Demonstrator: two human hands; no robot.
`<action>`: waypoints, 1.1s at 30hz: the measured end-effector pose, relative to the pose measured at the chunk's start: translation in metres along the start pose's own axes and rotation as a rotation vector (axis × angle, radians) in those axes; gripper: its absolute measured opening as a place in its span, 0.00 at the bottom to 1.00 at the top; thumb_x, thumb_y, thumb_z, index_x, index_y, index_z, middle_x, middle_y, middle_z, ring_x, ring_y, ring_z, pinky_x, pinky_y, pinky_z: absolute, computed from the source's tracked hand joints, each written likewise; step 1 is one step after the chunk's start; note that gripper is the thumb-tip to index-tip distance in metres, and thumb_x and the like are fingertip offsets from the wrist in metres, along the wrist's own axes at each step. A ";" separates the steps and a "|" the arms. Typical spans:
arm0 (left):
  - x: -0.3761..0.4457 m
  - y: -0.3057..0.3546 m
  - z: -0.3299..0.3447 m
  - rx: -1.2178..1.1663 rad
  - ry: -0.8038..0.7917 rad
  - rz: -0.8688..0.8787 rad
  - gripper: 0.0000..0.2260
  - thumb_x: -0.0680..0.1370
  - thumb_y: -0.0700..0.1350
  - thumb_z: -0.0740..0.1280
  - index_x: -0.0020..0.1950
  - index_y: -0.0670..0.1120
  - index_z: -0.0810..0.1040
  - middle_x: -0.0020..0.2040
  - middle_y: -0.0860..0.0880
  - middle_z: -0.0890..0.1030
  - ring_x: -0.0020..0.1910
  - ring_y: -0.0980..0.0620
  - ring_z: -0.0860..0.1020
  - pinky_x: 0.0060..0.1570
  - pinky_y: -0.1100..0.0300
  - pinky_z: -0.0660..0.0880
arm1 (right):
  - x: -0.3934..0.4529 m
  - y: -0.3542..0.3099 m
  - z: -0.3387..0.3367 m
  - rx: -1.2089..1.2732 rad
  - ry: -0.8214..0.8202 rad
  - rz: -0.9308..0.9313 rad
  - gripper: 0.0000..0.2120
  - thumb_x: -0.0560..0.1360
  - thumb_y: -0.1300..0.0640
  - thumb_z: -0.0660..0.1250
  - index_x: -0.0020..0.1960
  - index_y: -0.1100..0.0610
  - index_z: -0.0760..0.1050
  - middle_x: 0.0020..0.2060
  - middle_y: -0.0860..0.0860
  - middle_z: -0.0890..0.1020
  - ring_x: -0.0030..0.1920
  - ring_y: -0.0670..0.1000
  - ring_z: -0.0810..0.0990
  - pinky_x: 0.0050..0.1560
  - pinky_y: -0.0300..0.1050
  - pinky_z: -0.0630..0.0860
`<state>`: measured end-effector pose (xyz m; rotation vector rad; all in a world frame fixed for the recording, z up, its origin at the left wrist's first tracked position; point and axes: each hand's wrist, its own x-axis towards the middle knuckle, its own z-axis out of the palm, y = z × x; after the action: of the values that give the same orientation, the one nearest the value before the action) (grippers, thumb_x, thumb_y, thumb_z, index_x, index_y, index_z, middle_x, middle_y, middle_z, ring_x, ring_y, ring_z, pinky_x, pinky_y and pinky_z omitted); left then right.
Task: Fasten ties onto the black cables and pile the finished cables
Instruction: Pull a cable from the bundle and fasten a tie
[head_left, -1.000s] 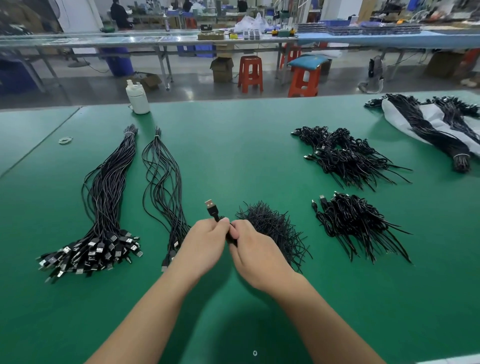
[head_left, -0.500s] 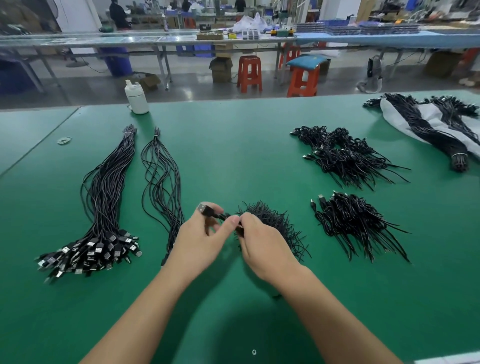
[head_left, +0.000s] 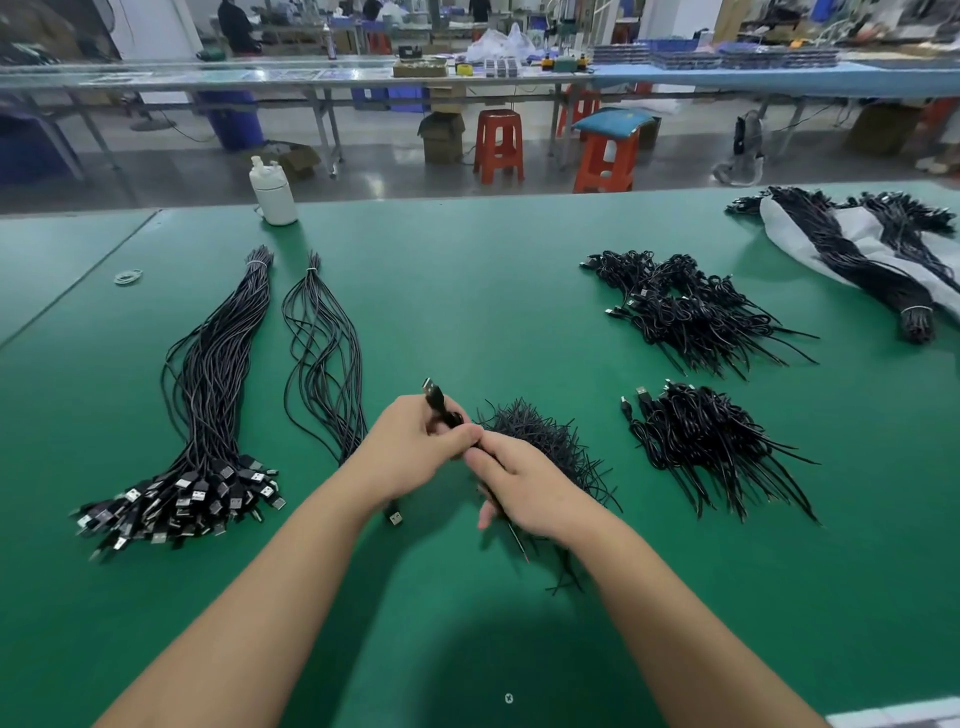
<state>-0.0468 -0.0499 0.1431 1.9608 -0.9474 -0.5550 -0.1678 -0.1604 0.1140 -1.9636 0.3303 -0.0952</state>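
A factory assembly hall is shown. A long green work table (head_left: 467, 270) fills the lower part of the frame, and black cables with USB plugs are laid on it in sorted bundles (head_left: 208, 405) and piles (head_left: 691, 312). In the upper part, more long benches (head_left: 311, 78) are seen, with trays and boxes placed on them. Red plastic stools (head_left: 498, 145), cardboard boxes (head_left: 441, 135) and a bare concrete floor (head_left: 389, 171) are seen between the benches.
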 end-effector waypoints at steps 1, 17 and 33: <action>0.001 0.001 0.001 -0.047 -0.018 -0.009 0.07 0.77 0.44 0.71 0.38 0.47 0.80 0.28 0.52 0.74 0.24 0.57 0.64 0.26 0.65 0.63 | 0.001 0.000 -0.001 -0.055 0.018 -0.015 0.13 0.84 0.54 0.55 0.64 0.48 0.74 0.42 0.44 0.78 0.26 0.48 0.79 0.35 0.42 0.76; 0.025 -0.035 0.033 -0.550 -0.126 -0.142 0.05 0.78 0.41 0.70 0.53 0.45 0.77 0.31 0.53 0.71 0.27 0.55 0.66 0.28 0.64 0.67 | 0.001 0.025 -0.019 -0.250 0.319 0.077 0.14 0.84 0.54 0.54 0.40 0.51 0.69 0.35 0.49 0.75 0.36 0.51 0.73 0.41 0.50 0.72; 0.010 -0.095 0.072 0.778 -0.146 0.242 0.04 0.82 0.50 0.62 0.50 0.53 0.76 0.48 0.53 0.69 0.36 0.51 0.72 0.38 0.58 0.71 | -0.010 0.054 -0.024 -0.054 0.334 0.286 0.13 0.83 0.53 0.53 0.41 0.54 0.68 0.31 0.49 0.68 0.33 0.52 0.68 0.43 0.58 0.76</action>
<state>-0.0514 -0.0625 0.0246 2.4375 -1.6439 -0.1934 -0.1926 -0.1987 0.0752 -1.9311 0.8355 -0.2311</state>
